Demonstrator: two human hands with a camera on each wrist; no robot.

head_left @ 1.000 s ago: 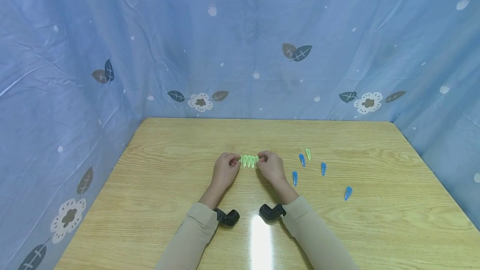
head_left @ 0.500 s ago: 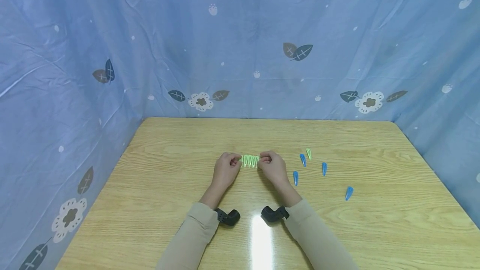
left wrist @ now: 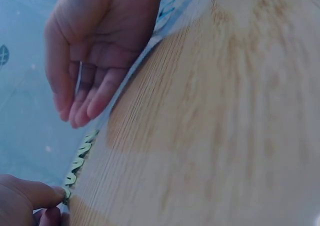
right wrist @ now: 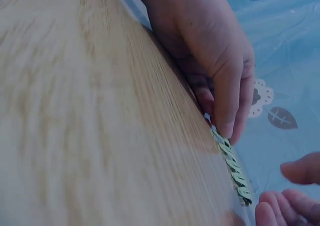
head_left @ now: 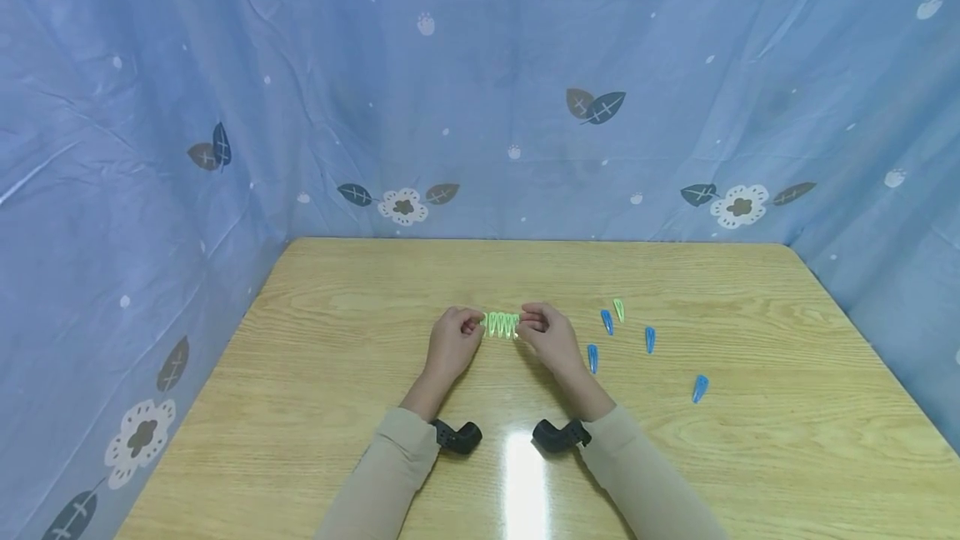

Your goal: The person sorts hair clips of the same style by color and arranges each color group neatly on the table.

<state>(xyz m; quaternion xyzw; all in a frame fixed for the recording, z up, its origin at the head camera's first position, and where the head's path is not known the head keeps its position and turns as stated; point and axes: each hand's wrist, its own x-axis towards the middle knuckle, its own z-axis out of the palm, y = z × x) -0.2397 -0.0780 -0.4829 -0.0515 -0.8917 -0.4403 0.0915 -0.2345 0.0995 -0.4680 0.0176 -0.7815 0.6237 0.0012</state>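
A row of several light green snap hair clips point(head_left: 501, 324) lies side by side on the table, between the two hands. At its left end, my left hand point(head_left: 452, 342) pinches the outermost clip between thumb and finger; the right wrist view shows this left hand point(right wrist: 212, 56) closest. My right hand point(head_left: 552, 342) is beside the row's right end, thumb and fingers parted. In the left wrist view the right hand point(left wrist: 100, 46) shows its palm with nothing in it, just off the clips. The left fingers partly hide the leftmost clip.
To the right lie a single green hair clip point(head_left: 618, 310) and several blue hair clips point(head_left: 650, 339), scattered on the wooden table point(head_left: 360, 273). A blue patterned curtain point(head_left: 487, 107) hangs behind the table and along its sides.
My right hand has let go of the right end of the row, its fingers spreading apart as it shifts slightly right. The left hand stays at the left end.
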